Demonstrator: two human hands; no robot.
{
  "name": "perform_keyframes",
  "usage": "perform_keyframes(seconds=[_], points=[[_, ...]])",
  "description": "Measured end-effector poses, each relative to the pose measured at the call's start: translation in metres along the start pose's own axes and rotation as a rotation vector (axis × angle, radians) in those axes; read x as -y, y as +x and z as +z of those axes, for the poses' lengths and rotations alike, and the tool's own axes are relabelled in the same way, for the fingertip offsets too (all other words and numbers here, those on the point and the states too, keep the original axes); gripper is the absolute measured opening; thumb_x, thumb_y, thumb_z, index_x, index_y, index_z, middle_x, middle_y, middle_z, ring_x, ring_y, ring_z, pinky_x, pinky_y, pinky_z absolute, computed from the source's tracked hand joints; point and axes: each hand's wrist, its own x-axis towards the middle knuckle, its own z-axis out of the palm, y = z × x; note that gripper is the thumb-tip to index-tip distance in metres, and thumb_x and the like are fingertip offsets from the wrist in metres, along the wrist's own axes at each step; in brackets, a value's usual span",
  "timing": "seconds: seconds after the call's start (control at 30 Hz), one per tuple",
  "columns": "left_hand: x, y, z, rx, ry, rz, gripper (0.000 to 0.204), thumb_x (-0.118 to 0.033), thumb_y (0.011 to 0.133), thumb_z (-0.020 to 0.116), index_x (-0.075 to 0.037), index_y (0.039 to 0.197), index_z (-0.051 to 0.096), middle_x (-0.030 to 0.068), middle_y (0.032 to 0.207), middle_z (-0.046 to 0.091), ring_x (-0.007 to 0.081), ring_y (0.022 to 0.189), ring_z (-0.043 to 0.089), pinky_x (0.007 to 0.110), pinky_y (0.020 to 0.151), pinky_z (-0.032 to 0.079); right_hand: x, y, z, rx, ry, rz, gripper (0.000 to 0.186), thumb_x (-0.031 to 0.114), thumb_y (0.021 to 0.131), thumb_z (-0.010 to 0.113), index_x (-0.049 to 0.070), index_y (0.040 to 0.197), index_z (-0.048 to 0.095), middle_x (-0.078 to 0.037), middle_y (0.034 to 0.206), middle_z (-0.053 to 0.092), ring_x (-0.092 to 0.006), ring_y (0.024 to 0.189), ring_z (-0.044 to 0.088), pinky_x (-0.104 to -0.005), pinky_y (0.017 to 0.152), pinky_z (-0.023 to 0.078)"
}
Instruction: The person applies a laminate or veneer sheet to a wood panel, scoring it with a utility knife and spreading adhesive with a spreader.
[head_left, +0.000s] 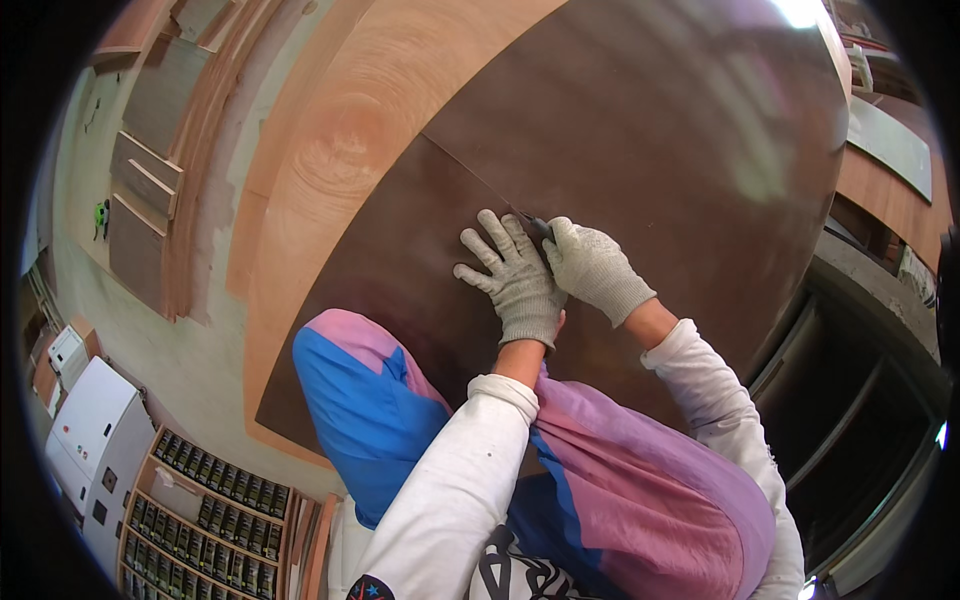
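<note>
Right hand (598,265) grips a cutter (538,228); left hand (522,288) lies spread on the sheet (680,150), fingers (497,236) just beside the tip: a sideways slip could cut them.

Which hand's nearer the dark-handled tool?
Right. The right hand grips the dark-handled tool. The left hand is spread on the brown sheet, just left of the tool; whether it touches the tool is unclear.
</note>
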Motion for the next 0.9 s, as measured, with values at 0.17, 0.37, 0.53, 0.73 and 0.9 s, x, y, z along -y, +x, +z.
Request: perform_keyframes(seconds=[0.17, 0.37, 0.53, 0.73, 0.9], points=[[0.0, 0.0, -0.009, 0.072, -0.006, 0.0, 0.086, -0.045, 0.096, 0.058, -0.001, 0.162, 0.026, 0.0229, 0.173, 0.005, 0.0524, 0.158, 0.002, 0.081, 0.114, 0.008, -0.002, -0.001, 0.0, 0.023, 0.013, -0.002, 0.028, 0.029, 0.103, 0.055, 0.002, 0.107, 0.06, -0.023, 0.098, 0.073, -0.042, 0.094, 0.072, -0.0534, 0.081, 0.056], [0.0, 0.001, -0.007, 0.045, -0.046, 0.0, 0.085, -0.043, 0.095, 0.059, -0.001, 0.162, 0.026, 0.022, 0.174, 0.005, 0.0523, 0.158, 0.003, 0.081, 0.114, 0.008, -0.005, 0.002, -0.001, 0.027, -0.032, -0.021, 0.026, 0.027, 0.102, 0.058, 0.002, 0.107, 0.058, -0.023, 0.095, 0.071, -0.0441, 0.092, 0.069, -0.0549, 0.078, 0.054], [0.001, 0.0, -0.004, 0.046, -0.038, -0.014, 0.091, -0.042, 0.092, 0.064, -0.002, 0.163, 0.024, 0.0213, 0.174, 0.003, 0.052, 0.158, 0.002, 0.081, 0.114, 0.007, -0.008, -0.002, 0.001, 0.009, -0.01, -0.054, 0.026, 0.027, 0.101, 0.058, 0.001, 0.106, 0.059, -0.024, 0.094, 0.072, -0.0445, 0.09, 0.07, -0.0547, 0.078, 0.055], [-0.001, 0.0, -0.024, 0.118, -0.045, -0.006, 0.098, -0.042, 0.088, 0.07, -0.003, 0.164, 0.023, 0.022, 0.174, 0.004, 0.0519, 0.158, 0.001, 0.081, 0.115, 0.007, -0.006, 0.006, -0.014, 0.088, 0.028, -0.042, 0.027, 0.026, 0.1, 0.058, -0.001, 0.099, 0.06, -0.026, 0.089, 0.071, -0.0465, 0.089, 0.07, -0.0545, 0.078, 0.055], [0.004, -0.001, -0.004, 0.055, -0.035, 0.001, 0.101, -0.041, 0.086, 0.072, -0.002, 0.165, 0.021, 0.0224, 0.174, 0.002, 0.0523, 0.158, 0.0, 0.081, 0.115, 0.007, 0.01, 0.007, -0.023, 0.12, -0.018, -0.001, 0.028, 0.025, 0.1, 0.059, -0.002, 0.101, 0.062, -0.027, 0.088, 0.072, -0.0445, 0.089, 0.072, -0.0531, 0.078, 0.057]])
